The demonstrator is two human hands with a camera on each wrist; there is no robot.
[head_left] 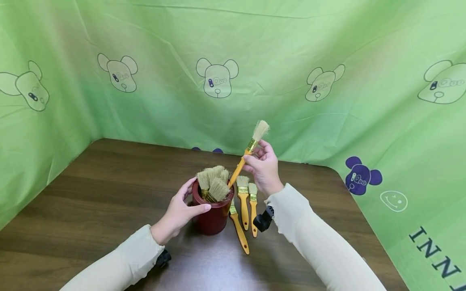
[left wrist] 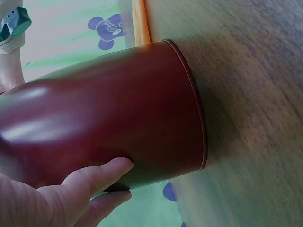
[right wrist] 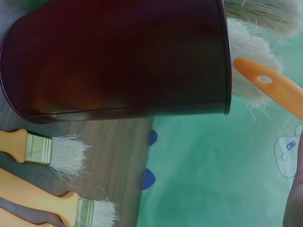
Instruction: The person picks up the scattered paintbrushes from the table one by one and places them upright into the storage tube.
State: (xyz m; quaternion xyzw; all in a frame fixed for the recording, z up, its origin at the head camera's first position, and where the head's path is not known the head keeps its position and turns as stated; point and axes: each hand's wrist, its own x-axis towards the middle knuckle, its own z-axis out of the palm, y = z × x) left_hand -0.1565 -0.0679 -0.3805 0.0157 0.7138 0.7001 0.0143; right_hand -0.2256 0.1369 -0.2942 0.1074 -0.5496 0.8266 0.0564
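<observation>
My right hand [head_left: 265, 167] pinches a paintbrush [head_left: 239, 167] by its orange handle, bristles up and tilted to the right. The handle's lower end, with its hole, is right at the rim of a dark red round container [right wrist: 118, 61]. That container [head_left: 211, 218] stands upright on the table, with several brushes [head_left: 217, 188] in it, bristles up. My left hand [head_left: 182, 210] holds it near the rim, thumb along the front and fingers at the left side. In the left wrist view, fingers [left wrist: 102, 177] press on the container's smooth wall [left wrist: 109, 109].
Three paintbrushes with orange handles lie on the wooden table [head_left: 120, 194] just right of the container: one partly behind it [head_left: 240, 234], a wider one [head_left: 244, 202] and a narrow one [head_left: 253, 210]. A green printed cloth [head_left: 164, 113] hangs behind and along both sides.
</observation>
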